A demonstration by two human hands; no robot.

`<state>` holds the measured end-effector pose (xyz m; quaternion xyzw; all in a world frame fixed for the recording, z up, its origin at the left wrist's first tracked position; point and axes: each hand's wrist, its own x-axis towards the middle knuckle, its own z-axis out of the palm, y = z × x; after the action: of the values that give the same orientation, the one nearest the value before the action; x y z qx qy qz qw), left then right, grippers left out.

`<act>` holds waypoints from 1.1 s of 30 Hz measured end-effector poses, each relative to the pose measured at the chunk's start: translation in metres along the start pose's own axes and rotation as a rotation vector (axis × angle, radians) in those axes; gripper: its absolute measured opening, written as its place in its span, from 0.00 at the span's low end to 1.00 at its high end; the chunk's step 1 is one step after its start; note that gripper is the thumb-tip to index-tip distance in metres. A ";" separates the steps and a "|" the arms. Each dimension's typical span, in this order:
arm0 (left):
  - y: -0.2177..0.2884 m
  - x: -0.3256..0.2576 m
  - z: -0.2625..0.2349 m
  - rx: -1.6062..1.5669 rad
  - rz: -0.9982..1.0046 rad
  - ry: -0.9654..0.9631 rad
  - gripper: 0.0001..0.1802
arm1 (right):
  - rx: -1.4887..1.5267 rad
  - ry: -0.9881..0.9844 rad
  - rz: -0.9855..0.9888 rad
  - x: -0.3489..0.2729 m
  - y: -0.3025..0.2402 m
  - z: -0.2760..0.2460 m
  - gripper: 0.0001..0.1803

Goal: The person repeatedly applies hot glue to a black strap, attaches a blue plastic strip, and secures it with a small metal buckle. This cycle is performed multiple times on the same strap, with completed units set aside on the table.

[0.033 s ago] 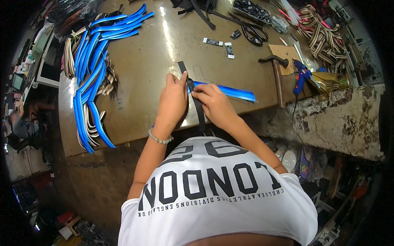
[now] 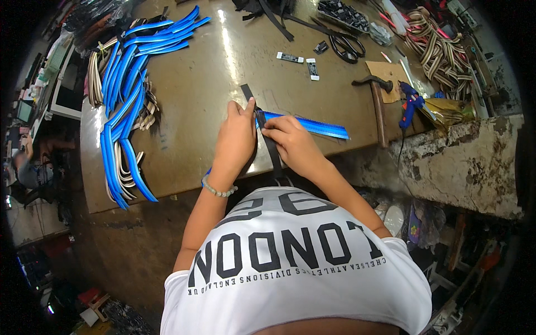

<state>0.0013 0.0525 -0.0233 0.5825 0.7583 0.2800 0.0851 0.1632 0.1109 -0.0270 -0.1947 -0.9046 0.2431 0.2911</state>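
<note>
My left hand (image 2: 237,134) pinches a narrow black strap (image 2: 272,153) near its upper end, with the thumb and forefinger close together. From just beyond those fingertips, the strap runs down between my hands toward my waist. My right hand (image 2: 295,143) grips the same strap from the other side, fingertips bent against it. A blue strap with pale edging (image 2: 321,127) crosses under the black one and stretches to the right along the table. Where the two straps meet, a small dark piece sits between my fingers; its shape is mostly hidden.
Bundled blue straps (image 2: 132,89) lie at the left. A hammer (image 2: 378,106), a blue glue gun (image 2: 410,104) and tan cardboard (image 2: 389,75) are on the right. Black scissors (image 2: 345,46), small labels (image 2: 290,57) and striped straps (image 2: 441,56) lie farther back. The table edge (image 2: 167,197) is near me.
The upper end of the black strap and my right hand have shifted very slightly. Both hands keep the same hold.
</note>
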 end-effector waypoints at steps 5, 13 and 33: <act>0.010 -0.001 0.000 -0.067 -0.046 0.084 0.19 | 0.048 -0.013 0.054 0.004 -0.002 -0.005 0.13; 0.015 -0.010 0.001 -0.077 0.005 0.099 0.15 | 0.094 -0.333 0.071 -0.015 -0.017 -0.023 0.14; 0.005 -0.018 -0.008 -0.068 0.038 0.224 0.10 | 0.327 0.511 0.546 0.014 0.059 -0.160 0.19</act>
<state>0.0071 0.0335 -0.0179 0.5586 0.7419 0.3705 0.0143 0.2648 0.2178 0.0601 -0.4329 -0.6675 0.3958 0.4586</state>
